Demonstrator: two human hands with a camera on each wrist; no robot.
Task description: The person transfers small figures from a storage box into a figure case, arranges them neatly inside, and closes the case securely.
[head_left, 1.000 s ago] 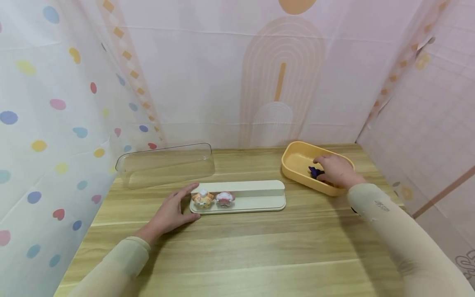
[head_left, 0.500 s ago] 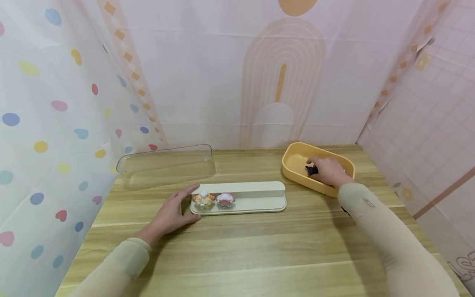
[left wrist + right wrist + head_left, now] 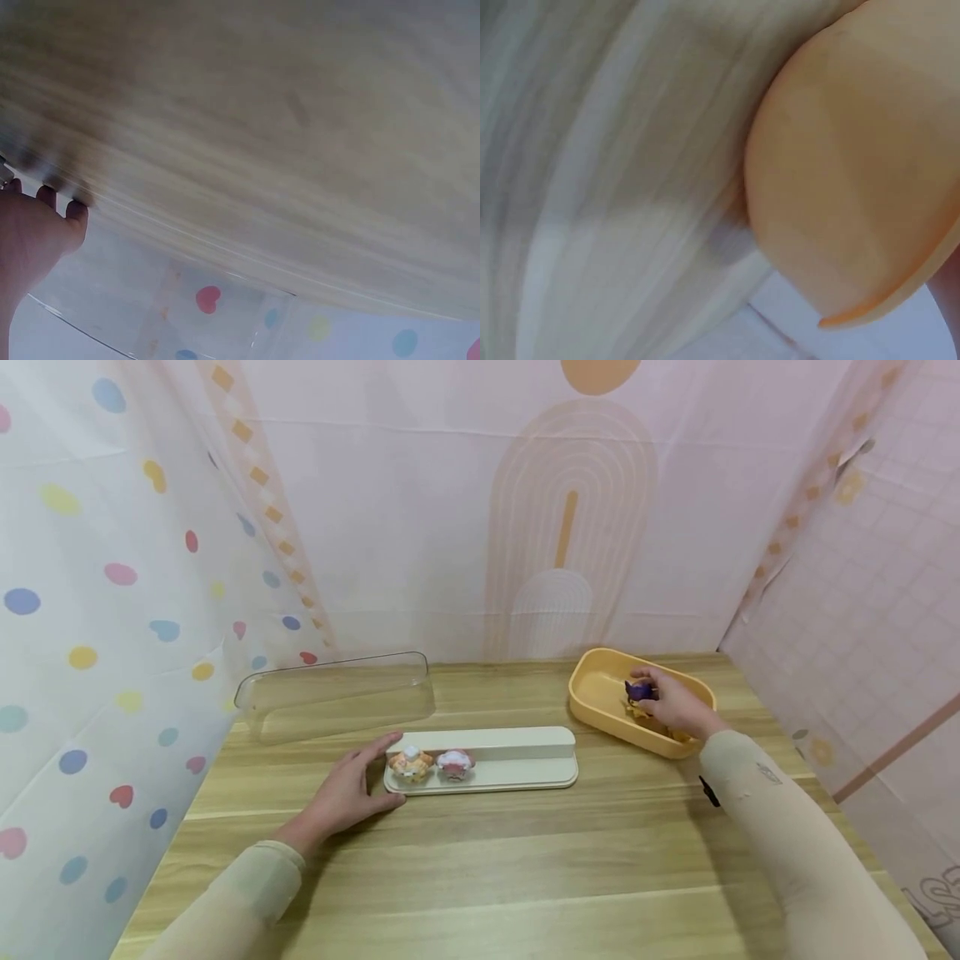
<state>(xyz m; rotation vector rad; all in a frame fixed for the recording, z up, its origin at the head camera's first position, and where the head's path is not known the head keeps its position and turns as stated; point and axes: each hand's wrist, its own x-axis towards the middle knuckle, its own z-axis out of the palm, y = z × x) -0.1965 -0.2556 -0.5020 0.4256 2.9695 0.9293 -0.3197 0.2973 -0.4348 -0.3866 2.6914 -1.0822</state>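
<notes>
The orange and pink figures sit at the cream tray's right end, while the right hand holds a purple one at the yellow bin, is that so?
Wrong end: the head view shows the orange figure and pink figure at the left end of the cream tray. The rest stands.

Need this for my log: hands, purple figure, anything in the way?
Right hand pinches purple figure at bin. Left hand at tray, left end. No obstruction seen between bin and tray.

Two figurines (image 3: 455, 764) on tray (image 3: 525, 770); cover (image 3: 337, 695) behind left, basin (image 3: 602, 691) behind right.
</notes>
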